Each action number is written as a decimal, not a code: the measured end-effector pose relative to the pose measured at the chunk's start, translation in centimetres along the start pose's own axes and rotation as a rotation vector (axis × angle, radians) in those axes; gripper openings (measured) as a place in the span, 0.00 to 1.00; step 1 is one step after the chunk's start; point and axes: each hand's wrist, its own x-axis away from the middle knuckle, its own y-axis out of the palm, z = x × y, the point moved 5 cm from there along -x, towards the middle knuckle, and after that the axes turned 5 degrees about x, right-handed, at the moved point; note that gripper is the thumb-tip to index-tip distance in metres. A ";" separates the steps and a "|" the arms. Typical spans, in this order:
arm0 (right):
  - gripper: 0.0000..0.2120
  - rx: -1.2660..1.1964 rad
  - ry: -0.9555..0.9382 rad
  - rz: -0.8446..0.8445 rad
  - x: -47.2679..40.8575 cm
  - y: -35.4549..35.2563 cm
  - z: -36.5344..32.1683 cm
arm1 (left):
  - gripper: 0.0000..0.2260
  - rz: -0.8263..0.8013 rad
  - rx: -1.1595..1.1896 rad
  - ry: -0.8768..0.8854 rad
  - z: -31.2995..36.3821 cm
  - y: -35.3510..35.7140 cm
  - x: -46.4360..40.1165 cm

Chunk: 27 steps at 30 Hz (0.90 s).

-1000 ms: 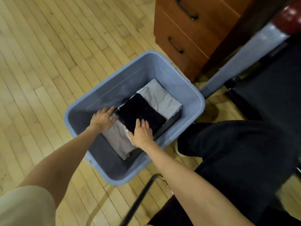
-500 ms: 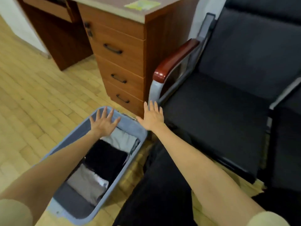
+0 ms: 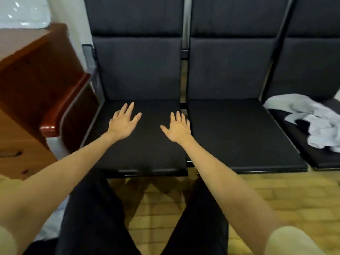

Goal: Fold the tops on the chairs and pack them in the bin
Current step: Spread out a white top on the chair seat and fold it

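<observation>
- Crumpled tops heaped on third chair seat, well right of both hands.
- Right hand nearer; left hand farther.
- Fingers of both spread, grasping nothing.

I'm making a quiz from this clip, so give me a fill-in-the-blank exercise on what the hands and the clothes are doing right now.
1. Both the left hand and the right hand are open and hold ____.
2. Both hands are stretched out over the ____ of the leftmost chair.
3. The crumpled light grey top lies on the chair farthest to the ____.
4. The wooden armrest is nearest the ____ hand.

Missing words: nothing; seat; right; left
</observation>
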 end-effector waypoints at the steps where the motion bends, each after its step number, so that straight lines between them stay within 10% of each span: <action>1: 0.38 -0.020 0.056 -0.005 0.4 -0.3 3.2 | 0.29 -0.032 0.014 0.043 2.6 1.2 -0.7; 27: 0.35 0.106 0.984 0.363 5.7 -4.2 61.7 | 0.26 -0.478 0.065 0.923 48.7 34.1 -5.0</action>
